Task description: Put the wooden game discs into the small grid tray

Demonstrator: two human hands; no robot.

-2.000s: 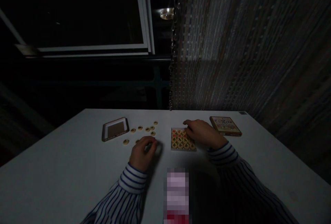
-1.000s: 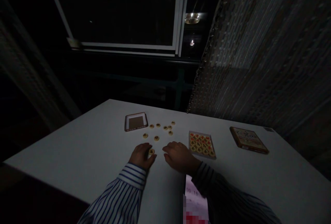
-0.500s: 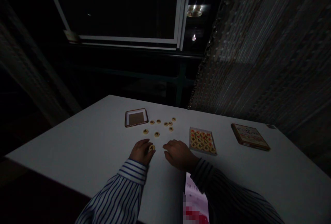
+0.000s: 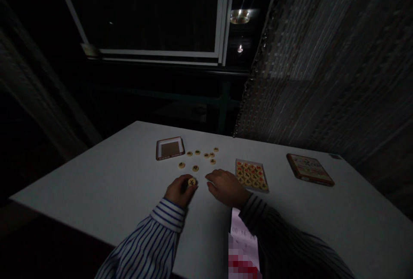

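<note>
On the white table [image 4: 112, 193], my left hand [image 4: 178, 192] pinches a round wooden game piece [image 4: 192, 182] with a dark mark, lifted at its fingertips. My right hand [image 4: 226, 188] rests just to the right, fingers curled down on the table, nothing seen in it. Several loose round pieces [image 4: 202, 158] lie beyond my hands. A clear tray [image 4: 252, 175] filled with rows of red- and dark-marked pieces sits right of my right hand.
A small brown empty box half [image 4: 170, 148] lies at the back left of the pieces. A printed box lid [image 4: 309, 169] sits at the far right. A dark window and a bead curtain stand behind the table. The room is dim.
My right hand left the filled tray and came over beside my left hand. My left hand has raised one round piece in its fingertips. The camera turned left.
</note>
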